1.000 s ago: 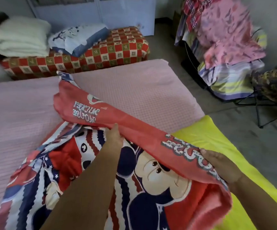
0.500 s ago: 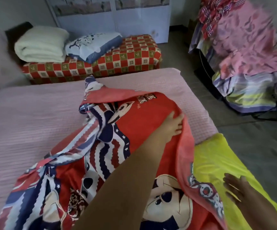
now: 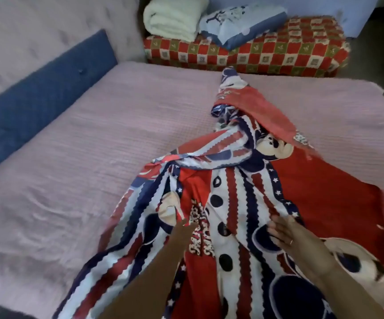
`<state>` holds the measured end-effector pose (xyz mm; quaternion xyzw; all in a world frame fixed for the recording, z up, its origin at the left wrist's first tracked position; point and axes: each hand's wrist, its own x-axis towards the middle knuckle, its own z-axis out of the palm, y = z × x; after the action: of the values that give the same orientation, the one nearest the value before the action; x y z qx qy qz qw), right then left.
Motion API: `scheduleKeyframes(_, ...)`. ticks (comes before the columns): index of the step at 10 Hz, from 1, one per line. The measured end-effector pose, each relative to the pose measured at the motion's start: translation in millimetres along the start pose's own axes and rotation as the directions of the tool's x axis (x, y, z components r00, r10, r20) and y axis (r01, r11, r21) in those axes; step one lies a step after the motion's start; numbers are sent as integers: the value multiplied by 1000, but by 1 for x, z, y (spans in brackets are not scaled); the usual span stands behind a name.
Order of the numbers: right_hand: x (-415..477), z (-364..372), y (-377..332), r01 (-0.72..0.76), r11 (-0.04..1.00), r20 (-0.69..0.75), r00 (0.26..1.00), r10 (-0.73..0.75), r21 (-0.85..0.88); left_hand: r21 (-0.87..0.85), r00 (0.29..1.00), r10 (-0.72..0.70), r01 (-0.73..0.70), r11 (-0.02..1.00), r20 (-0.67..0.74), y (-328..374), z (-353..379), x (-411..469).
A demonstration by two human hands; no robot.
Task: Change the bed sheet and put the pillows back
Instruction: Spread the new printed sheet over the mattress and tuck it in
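A crumpled bed sheet is heaped on the mattress, likely for spreading. It is flattened by the splayed right hand; the left hand is too blurred to tell.

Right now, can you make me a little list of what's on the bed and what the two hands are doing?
Bed: pink mattress, blue headboard on its left
Sheet: red, white and blue cartoon print, bunched and twisted, covers only the near right part of the mattress
Left hand: on the sheet, too blurred to tell its grip
Right hand: fingers spread flat on the sheet
Pillow: on the checkered bench beyond the bed, beside a folded white blanket
Finished: no, the sheet is not spread
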<state>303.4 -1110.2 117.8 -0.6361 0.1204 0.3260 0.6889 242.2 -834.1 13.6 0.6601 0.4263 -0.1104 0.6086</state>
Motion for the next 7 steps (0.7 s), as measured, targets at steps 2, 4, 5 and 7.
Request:
scheduleKeyframes(2,18,143,90,-171,982,70,982,177,-84,289,988,-15,60,955,-154,-96,-140,-38)
scheduleKeyframes(4,7,235,196,-354,929,36,933,359,-108,447,937,-28,193,874,-349,-197,-235,-40)
scheduleKeyframes(5,-1,260,231,-419,900,-1,907,422,-119,443,901,-32,244,862,-433,-208,-268,-40)
scheduleKeyframes(7,-18,291,255,-450,884,-18,892,451,-125,256,961,-150,210,944,-233,-238,-319,-29)
